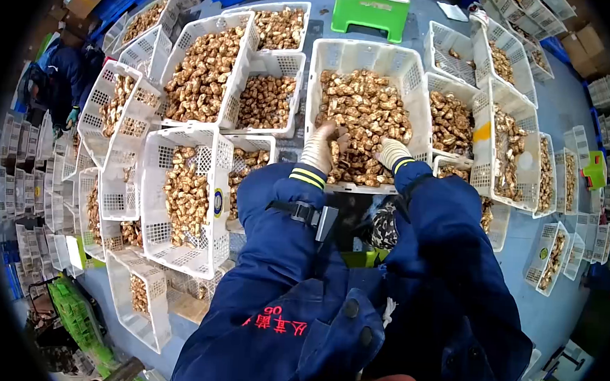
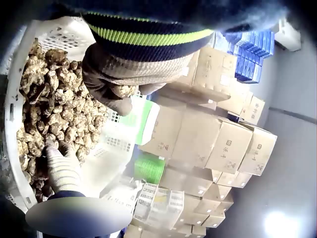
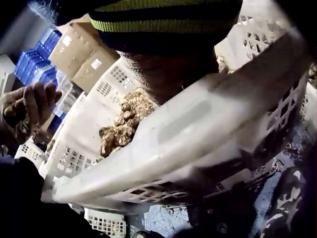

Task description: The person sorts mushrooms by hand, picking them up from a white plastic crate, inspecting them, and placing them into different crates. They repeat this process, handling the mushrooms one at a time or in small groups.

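Observation:
A white perforated crate directly before me holds a heap of knobbly brown-and-cream mushrooms. Over its near left side my gloved left hand is raised. In the left wrist view, that hand's fingers curl round a mushroom, above the heap. My gloved right hand is down at the near right of the heap; its outstretched fingers touch the mushrooms there. In the right wrist view the crate's rim hides most of the right hand, and the left hand shows at the left edge.
More white crates of mushrooms stand close on the left and right. A green stool is beyond the crate. Another person works at far left. Stacked cartons rise in the background.

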`<state>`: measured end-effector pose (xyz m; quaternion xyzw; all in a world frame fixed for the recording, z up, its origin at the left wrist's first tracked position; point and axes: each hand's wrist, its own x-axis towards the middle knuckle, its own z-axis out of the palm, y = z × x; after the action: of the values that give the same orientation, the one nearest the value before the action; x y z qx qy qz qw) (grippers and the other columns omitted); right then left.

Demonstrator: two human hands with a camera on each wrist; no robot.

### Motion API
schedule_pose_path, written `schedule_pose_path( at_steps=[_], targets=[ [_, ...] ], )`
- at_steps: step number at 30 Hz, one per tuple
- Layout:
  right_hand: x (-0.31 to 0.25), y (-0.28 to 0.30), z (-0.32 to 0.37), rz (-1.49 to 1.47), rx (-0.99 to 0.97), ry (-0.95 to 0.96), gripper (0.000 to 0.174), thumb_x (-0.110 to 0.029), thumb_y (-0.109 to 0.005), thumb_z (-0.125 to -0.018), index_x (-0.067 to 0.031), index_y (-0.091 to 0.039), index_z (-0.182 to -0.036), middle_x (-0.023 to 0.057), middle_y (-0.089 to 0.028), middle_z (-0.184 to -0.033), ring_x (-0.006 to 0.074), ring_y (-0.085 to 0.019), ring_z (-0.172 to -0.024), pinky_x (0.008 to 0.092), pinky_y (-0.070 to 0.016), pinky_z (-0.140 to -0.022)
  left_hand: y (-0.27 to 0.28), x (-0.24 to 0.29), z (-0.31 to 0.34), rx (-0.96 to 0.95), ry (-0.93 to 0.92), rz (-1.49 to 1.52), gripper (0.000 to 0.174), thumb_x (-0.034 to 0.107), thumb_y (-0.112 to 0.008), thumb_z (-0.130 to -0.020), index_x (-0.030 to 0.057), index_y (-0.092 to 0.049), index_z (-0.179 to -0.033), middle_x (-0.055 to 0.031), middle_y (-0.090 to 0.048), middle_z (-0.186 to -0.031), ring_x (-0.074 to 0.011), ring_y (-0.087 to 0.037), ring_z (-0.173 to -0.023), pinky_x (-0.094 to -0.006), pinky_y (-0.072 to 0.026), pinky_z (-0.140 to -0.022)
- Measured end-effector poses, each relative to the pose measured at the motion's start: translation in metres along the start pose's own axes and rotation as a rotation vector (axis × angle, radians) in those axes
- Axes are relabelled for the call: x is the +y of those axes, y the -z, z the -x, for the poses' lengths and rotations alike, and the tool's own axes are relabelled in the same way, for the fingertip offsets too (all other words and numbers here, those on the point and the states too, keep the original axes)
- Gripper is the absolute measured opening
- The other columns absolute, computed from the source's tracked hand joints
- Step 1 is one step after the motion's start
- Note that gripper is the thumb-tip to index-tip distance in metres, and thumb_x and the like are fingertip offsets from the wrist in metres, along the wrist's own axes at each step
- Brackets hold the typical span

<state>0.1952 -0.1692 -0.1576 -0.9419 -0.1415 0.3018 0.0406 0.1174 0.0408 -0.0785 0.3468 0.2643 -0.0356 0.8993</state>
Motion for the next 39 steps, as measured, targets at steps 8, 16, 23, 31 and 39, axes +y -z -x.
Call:
schedule_pose_path(
  at_steps=[8,16,23,31,39],
  targets=[
    [0.021,0.016,-0.012,-1.524,-0.088,-0.024,0.041,-0.013,-0.056,-0.080,-0.0066,-0.054,-0.120,0.0086,-0.061,-0.106,0.0233,-0.057,-0.090,0.0438,-0.0496,-0.082,-0.015,0.040,0.005,-0.031,-0.156,0.057,0.034,0.024,-0.068,-0.084,0.0008,-0.059,-0.107,-0.0095,-0.063,-0.088,-0.0198,-0.061,-0.079,-0.0305,-0.0517,-0.067],
    [0.002,0.033,0.006,-0.658,0.067,-0.003,0.038,-0.028,-0.060,-0.084,-0.0024,-0.064,-0.111,0.0145,-0.066,-0.102,0.0266,-0.063,-0.091,0.0371,-0.0509,-0.084,0.001,0.101,-0.008,0.114,-0.221,0.292,0.029,0.018,-0.064,-0.087,0.0025,-0.058,-0.111,-0.0102,-0.063,-0.097,-0.0185,-0.062,-0.081,-0.0268,-0.0558,-0.062],
    [-0.011,-0.006,0.004,0.131,-0.063,-0.023,0.053,-0.038,-0.057,-0.086,-0.0006,-0.051,-0.122,0.0230,-0.062,-0.112,0.0382,-0.060,-0.103,0.0455,-0.0488,-0.088,0.007,0.095,-0.014,0.058,-0.199,0.243,0.034,0.017,-0.065,-0.086,0.0026,-0.057,-0.116,-0.0097,-0.063,-0.097,-0.0198,-0.061,-0.082,-0.0299,-0.0541,-0.065],
    [-0.030,-0.005,0.021,-0.016,-0.058,-0.085,0.056,-0.037,-0.062,-0.085,-0.0002,-0.049,-0.124,0.0263,-0.063,-0.109,0.0397,-0.060,-0.105,0.0452,-0.0485,-0.089,0.005,0.089,-0.016,0.105,-0.203,0.216,0.033,0.018,-0.064,-0.087,0.0018,-0.059,-0.115,-0.0103,-0.063,-0.098,-0.0206,-0.062,-0.081,-0.0311,-0.0545,-0.067],
    [0.009,0.006,0.001,-0.739,0.018,0.141,0.043,-0.030,-0.063,-0.083,-0.0061,-0.062,-0.118,0.0155,-0.065,-0.113,0.0283,-0.062,-0.102,0.0362,-0.0491,-0.088,0.004,0.089,-0.014,0.107,-0.196,0.222,0.033,0.019,-0.064,-0.087,0.0027,-0.059,-0.115,-0.0099,-0.065,-0.094,-0.0204,-0.063,-0.079,-0.0306,-0.0542,-0.066]
  ],
)
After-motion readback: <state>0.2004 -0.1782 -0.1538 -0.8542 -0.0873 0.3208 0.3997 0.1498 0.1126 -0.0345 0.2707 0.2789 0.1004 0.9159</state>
